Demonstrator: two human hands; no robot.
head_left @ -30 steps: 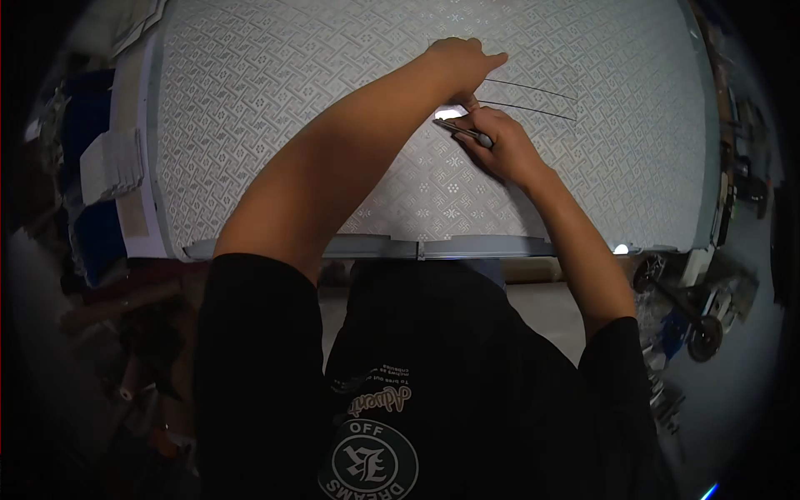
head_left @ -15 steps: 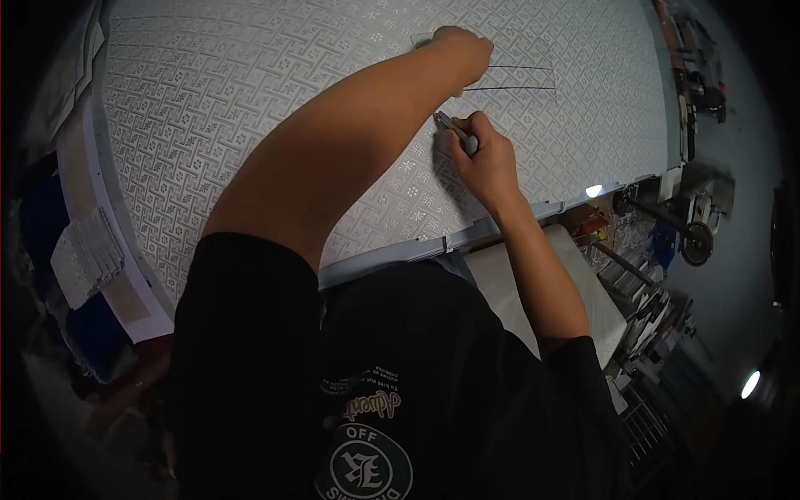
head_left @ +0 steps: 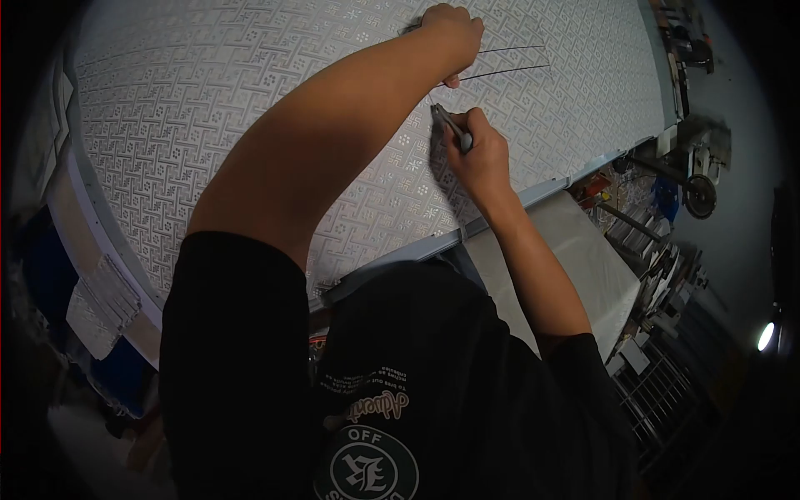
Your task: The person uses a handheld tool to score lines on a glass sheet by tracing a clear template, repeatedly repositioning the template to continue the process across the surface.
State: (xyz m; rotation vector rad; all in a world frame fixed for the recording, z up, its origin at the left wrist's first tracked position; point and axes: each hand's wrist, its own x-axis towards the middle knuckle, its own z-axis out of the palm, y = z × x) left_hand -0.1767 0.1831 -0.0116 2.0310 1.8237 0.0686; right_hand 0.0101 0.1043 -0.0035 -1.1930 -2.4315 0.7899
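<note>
My left hand (head_left: pixel 452 40) presses down on the pale patterned fabric (head_left: pixel 275 62), its thumb set apart from the bent fingers. From beneath it, a pair of thin dark lines (head_left: pixel 512 72) runs right, ending by a faint see-through edge like that of a clear ruler. Just below, my right hand (head_left: pixel 482 154) is closed around a slim grey hand tool (head_left: pixel 454 127), held like a pen. The tool's dark tip points up and left, close over the fabric near my left thumb. Its exact kind I cannot tell.
A grey-blue edge strip (head_left: pixel 392 265) borders the fabric on my side. Folded patterned fabric pieces (head_left: pixel 108 293) lie at left. Below the edge on the right is a pale sheet (head_left: pixel 554 250), with cluttered tools and a wheel-like part (head_left: pixel 700 196) beyond.
The whole view has shifted and turned slightly, so the fabric and dark lines sit higher and more tilted. Both hands keep nearly the same places on the fabric; the right still grips the tool.
</note>
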